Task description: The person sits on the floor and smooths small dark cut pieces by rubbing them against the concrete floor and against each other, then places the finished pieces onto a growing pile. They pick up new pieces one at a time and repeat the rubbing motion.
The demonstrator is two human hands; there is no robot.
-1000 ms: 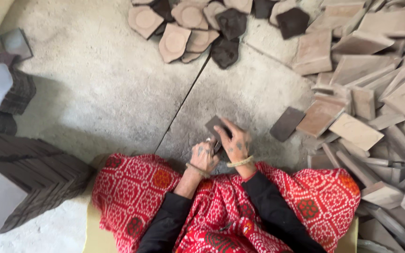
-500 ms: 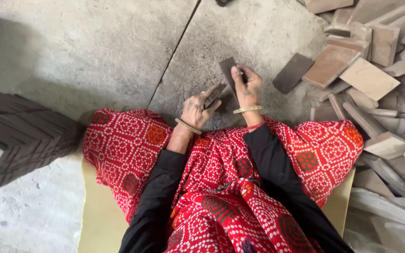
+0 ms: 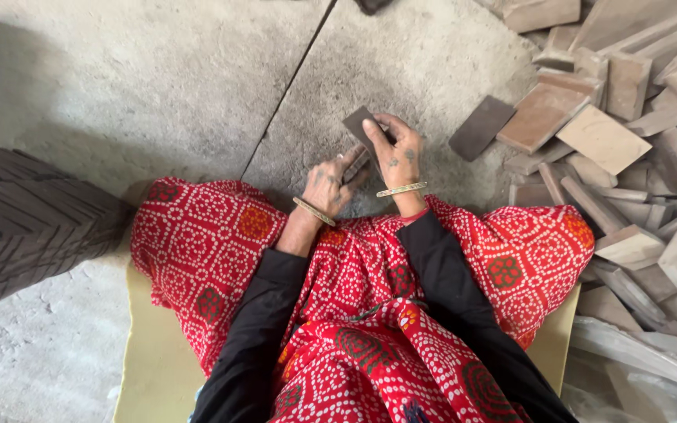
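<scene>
Compared with a moment ago, the dark flat tile [image 3: 362, 129] sits higher, gripped by the right hand [image 3: 397, 153] above the concrete floor [image 3: 158, 86]; the left hand [image 3: 329, 182] closes on its near edge.

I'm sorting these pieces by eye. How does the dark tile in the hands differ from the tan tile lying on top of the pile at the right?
The dark tile is grey-brown; the tan tile is pale. The dark tile is held tilted off the floor by the right hand and left hand; the tan tile lies untouched on the pile. Both are flat and roughly rectangular.
</scene>
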